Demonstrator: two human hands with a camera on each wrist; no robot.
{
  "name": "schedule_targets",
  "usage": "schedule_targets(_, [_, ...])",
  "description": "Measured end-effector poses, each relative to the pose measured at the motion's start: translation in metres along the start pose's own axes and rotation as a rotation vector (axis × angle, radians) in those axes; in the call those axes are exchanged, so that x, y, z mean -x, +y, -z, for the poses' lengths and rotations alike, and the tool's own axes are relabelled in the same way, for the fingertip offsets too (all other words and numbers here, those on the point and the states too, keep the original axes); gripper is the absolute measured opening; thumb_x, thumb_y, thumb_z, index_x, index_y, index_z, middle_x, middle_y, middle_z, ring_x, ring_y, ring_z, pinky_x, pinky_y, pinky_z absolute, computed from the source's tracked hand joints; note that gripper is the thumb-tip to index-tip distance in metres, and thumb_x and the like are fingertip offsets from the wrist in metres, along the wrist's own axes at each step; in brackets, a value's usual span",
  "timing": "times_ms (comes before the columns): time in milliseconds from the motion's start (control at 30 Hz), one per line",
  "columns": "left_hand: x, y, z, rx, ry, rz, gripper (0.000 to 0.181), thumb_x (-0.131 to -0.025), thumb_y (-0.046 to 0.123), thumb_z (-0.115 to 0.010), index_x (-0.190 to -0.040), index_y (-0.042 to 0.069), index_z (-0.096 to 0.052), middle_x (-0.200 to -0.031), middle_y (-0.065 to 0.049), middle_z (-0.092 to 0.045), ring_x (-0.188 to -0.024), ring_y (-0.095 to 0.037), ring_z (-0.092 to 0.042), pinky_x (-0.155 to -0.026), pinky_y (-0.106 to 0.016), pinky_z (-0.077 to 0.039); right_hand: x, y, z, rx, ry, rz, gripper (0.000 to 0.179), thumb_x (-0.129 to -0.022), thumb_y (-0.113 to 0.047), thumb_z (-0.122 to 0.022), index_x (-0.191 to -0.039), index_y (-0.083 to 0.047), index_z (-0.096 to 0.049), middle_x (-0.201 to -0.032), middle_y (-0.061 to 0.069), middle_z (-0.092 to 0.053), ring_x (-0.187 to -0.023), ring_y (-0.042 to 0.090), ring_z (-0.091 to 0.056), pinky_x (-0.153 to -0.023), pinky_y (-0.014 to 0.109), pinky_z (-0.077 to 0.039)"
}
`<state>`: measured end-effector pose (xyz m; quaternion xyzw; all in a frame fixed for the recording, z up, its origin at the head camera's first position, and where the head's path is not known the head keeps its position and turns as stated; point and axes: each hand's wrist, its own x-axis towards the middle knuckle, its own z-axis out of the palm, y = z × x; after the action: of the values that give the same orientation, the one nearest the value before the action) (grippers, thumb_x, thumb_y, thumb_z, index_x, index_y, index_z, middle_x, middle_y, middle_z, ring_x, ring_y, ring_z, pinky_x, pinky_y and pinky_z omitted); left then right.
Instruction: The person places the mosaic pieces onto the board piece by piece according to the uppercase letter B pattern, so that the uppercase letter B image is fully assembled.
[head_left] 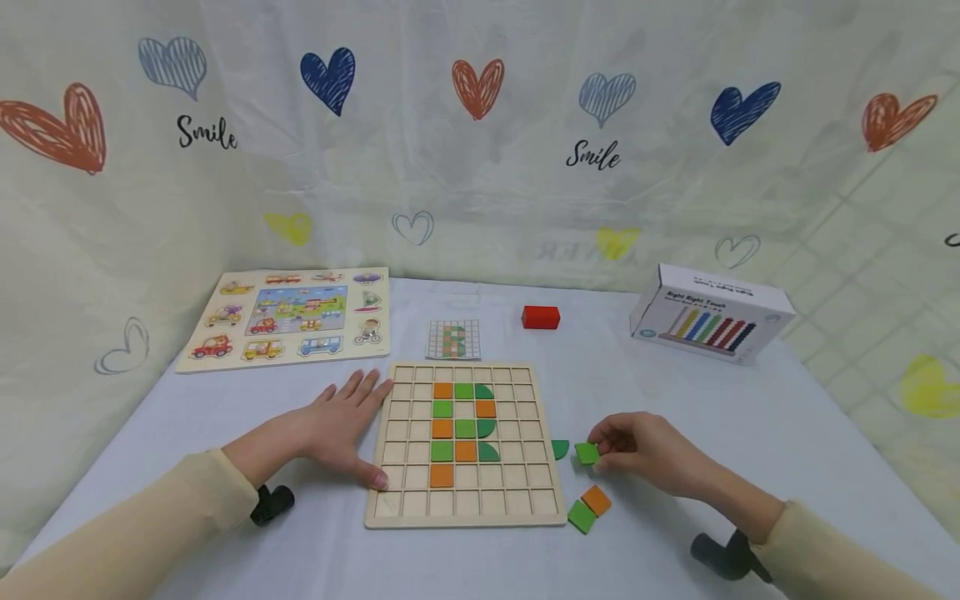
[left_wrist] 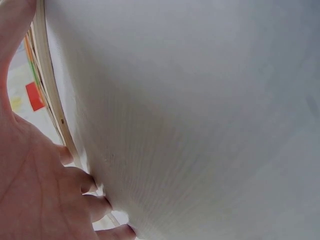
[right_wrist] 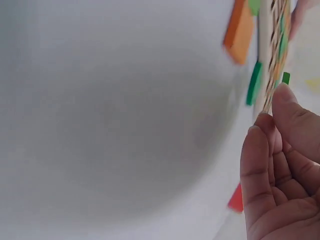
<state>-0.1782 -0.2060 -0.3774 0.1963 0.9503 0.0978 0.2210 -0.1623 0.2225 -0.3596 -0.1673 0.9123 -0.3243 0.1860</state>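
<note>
A wooden grid board lies on the table with orange squares, green squares and dark green rounded pieces in its middle columns. My left hand spreads its fingers along the board's left edge, the thumb resting on its lower left rim. Right of the board, my right hand pinches a green square tile between thumb and fingers; its dark green edge shows past the thumb in the right wrist view. A loose dark green rounded piece lies beside the board. Below are an orange square and another green square.
Behind the board lies a small pattern card with a coloured grid. A red block sits to its right. A vehicle picture puzzle lies back left, and a white box stands back right. A heart-printed cloth hangs behind.
</note>
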Motion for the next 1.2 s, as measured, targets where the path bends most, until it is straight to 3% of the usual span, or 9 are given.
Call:
schedule_targets(233, [0.000,0.001,0.000,-0.006,-0.001,0.006,0.139,-0.067,0.079,-0.077,-0.163,0.002,-0.012,-0.171,-0.026,-0.003,-0.157,-0.050,-0.001,-0.119,-0.076,-0.010,-0.010,-0.040,-0.022,-0.044,-0.009,0.005,0.023,-0.085,-0.009,-0.082,-0.105,-0.004,-0.072,-0.087,0.000,-0.066,-0.082,0.016,-0.059,-0.072,0.017,-0.054])
schedule_targets(667, [-0.001,0.000,-0.001,-0.005,-0.001,0.009,0.139,-0.067,0.080,-0.076,-0.164,0.004,-0.012,-0.171,-0.026,-0.003,-0.157,-0.050,-0.001,-0.120,-0.075,-0.009,-0.030,-0.094,-0.070,-0.048,-0.072,0.130,0.018,-0.081,-0.006,-0.085,-0.097,-0.004,-0.076,-0.077,-0.004,-0.066,-0.073,0.011,-0.060,-0.067,0.017,-0.052])
schedule_targets(967, [0.001,0.000,-0.001,0.001,0.001,-0.007,0.138,-0.068,0.077,-0.078,-0.163,0.003,-0.013,-0.171,-0.027,-0.004,-0.157,-0.051,-0.002,-0.119,-0.076,-0.010,-0.034,-0.116,-0.097,-0.034,-0.118,0.171,0.017,-0.079,-0.007,-0.087,-0.092,-0.005,-0.076,-0.072,-0.008,-0.065,-0.067,0.004,-0.058,-0.065,0.017,-0.051])
schedule_targets(1200, [0.001,0.000,-0.001,-0.003,0.011,-0.005,0.137,-0.067,0.077,-0.078,-0.163,0.002,-0.014,-0.170,-0.027,-0.005,-0.157,-0.051,-0.002,-0.120,-0.075,-0.010,-0.035,-0.127,-0.108,0.035,-0.088,0.164,0.017,-0.076,-0.004,-0.088,-0.088,-0.005,-0.076,-0.067,-0.009,-0.063,-0.062,0.001,-0.054,-0.061,0.016,-0.049])
